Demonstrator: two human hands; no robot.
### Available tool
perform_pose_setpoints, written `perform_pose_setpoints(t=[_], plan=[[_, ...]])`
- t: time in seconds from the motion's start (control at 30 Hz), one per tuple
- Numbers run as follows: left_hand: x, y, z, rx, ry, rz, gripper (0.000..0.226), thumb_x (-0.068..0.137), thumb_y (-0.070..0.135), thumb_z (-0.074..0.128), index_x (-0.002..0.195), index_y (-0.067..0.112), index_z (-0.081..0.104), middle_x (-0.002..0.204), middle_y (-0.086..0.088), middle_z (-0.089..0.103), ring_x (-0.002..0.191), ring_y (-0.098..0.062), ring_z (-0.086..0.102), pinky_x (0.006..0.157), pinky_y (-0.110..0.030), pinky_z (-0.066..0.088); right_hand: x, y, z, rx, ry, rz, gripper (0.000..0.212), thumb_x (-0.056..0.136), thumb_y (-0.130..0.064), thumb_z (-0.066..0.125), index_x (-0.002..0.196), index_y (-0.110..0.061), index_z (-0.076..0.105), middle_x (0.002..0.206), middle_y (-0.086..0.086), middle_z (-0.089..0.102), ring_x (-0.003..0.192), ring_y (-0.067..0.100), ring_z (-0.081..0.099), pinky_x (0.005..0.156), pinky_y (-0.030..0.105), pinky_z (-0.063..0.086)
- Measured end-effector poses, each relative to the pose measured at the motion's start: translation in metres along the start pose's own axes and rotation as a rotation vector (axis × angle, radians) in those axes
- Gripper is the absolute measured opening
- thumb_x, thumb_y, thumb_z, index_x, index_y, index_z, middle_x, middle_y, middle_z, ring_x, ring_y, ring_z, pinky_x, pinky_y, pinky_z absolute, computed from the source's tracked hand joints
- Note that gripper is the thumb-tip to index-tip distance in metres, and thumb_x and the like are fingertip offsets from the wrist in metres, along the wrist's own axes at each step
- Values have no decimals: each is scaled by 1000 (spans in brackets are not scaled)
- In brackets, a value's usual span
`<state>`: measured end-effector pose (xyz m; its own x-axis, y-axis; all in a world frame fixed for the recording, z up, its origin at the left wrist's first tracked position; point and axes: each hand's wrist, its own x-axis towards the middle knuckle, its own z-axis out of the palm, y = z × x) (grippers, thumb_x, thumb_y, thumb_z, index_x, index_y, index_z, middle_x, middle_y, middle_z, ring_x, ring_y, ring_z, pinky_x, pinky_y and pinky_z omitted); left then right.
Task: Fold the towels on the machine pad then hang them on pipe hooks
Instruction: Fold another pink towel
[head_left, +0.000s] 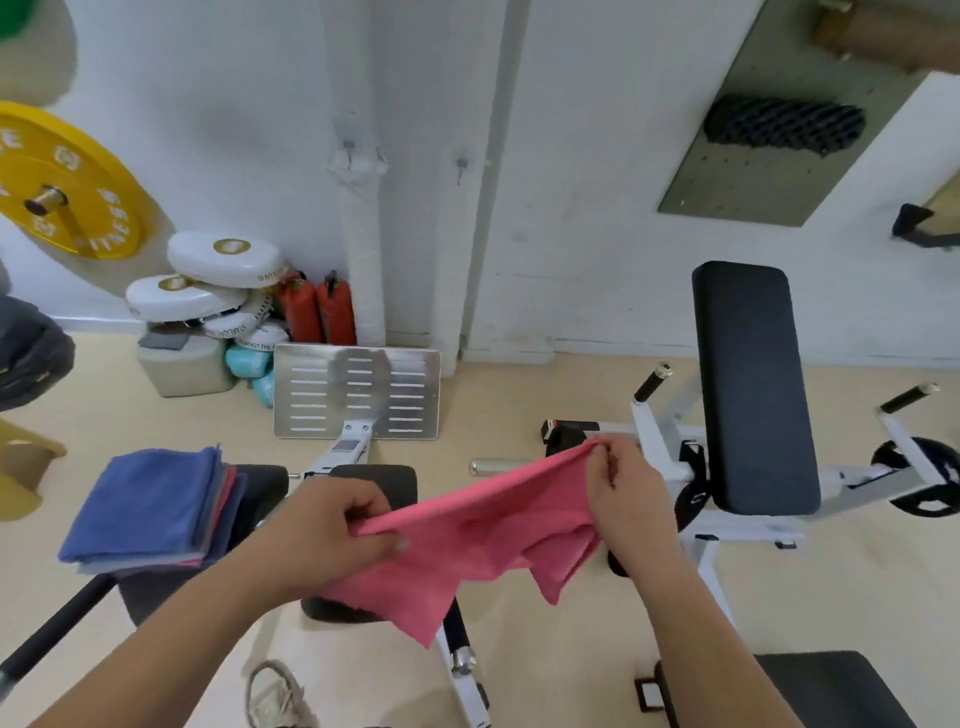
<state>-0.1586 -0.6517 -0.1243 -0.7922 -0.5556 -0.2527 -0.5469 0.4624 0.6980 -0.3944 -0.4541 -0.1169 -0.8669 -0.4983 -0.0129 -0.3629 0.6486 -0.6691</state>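
Note:
A pink towel (483, 535) hangs in the air between my hands, stretched along its top edge and drooping below. My left hand (337, 525) pinches its left corner. My right hand (623, 493) pinches the right corner, held a little higher. Under the towel is a black machine pad (379, 480), partly hidden. To the left, a stack of folded towels (150, 504), blue on top with grey and pink below, rests on another black pad (260, 488). On the white wall pipe two small hooks show, one (349, 150) on the wrapped pipe and one (461, 167) to its right.
A metal foot plate (358, 389) stands behind the pad. A black bench backrest (748, 384) with white frame and handles is on the right. White pads, red extinguishers (317, 309) and a yellow weight plate (67, 182) line the left wall. My shoe (275, 696) is below.

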Motion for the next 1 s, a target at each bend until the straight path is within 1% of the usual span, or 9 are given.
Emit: perform_pose_setpoints(t=[0.13, 0.2, 0.3, 0.43, 0.57, 0.67, 0.73, 0.83, 1.0], plan=[[-1, 15, 2, -31, -42, -1, 28, 73, 43, 89, 74, 22, 71, 78, -1, 71, 65, -11, 62, 61, -21, 48, -2, 40, -1, -16, 4, 119, 18, 104, -33, 44, 97, -26, 58, 77, -7, 63, 76, 18, 62, 72, 39, 49], [-7, 20, 0, -117, -64, -21, 21, 77, 40, 87, 81, 25, 73, 79, 0, 72, 66, -8, 63, 62, -21, 51, -2, 55, -2, 31, 41, 188, 20, 104, -32, 42, 100, -23, 59, 82, -4, 65, 80, 22, 63, 73, 39, 47], [-23, 31, -5, -393, -63, -48, 7, 88, 31, 78, 93, 27, 78, 91, -1, 77, 85, -18, 72, 75, -27, 58, -6, 67, -4, 59, 23, 220, 21, 105, -29, 42, 103, -16, 59, 83, -3, 64, 81, 23, 63, 69, 37, 45], [-36, 44, -4, -650, -11, -127, 13, 87, 29, 76, 94, 18, 75, 100, -11, 76, 94, -23, 70, 90, -41, 55, -19, 54, -10, 163, 44, 121, 21, 104, -24, 48, 89, -14, 60, 74, -2, 62, 74, 18, 60, 66, 36, 41], [-39, 70, 20, -530, 226, -184, 8, 80, 27, 86, 83, 26, 78, 86, -1, 77, 82, -15, 71, 78, -38, 59, -44, 24, -16, 284, -101, -23, 21, 99, -21, 62, 80, -11, 63, 72, 8, 64, 62, 6, 53, 61, 18, 44], [-48, 95, 48, -492, 99, -20, 8, 92, 28, 75, 90, 33, 81, 89, 3, 76, 80, -8, 68, 81, -39, 61, -65, 2, -20, 373, -185, -87, 19, 97, -22, 66, 80, -25, 72, 74, -8, 71, 69, 0, 63, 64, 11, 46], [-50, 99, 61, -440, 11, 107, 20, 98, 28, 68, 98, 44, 79, 92, 13, 73, 87, -6, 68, 85, -29, 59, -78, -9, -25, 412, -256, -124, 19, 100, -24, 63, 91, -32, 77, 83, -15, 76, 81, 1, 69, 70, 13, 51], [-51, 96, 72, -370, 87, 217, 36, 98, 12, 67, 93, 46, 77, 85, 23, 65, 74, 4, 61, 66, -10, 48, -93, -16, -29, 495, -361, -148, 21, 103, -22, 60, 99, -32, 78, 89, -10, 77, 82, 3, 71, 69, 17, 54], [-58, 83, 69, -308, 244, 229, 34, 90, 4, 72, 106, 34, 74, 86, 13, 71, 83, -8, 68, 75, -11, 50, -103, -18, -17, 484, -428, -202, 19, 101, -19, 64, 95, -27, 79, 91, -5, 78, 91, 10, 72, 85, 26, 57]])
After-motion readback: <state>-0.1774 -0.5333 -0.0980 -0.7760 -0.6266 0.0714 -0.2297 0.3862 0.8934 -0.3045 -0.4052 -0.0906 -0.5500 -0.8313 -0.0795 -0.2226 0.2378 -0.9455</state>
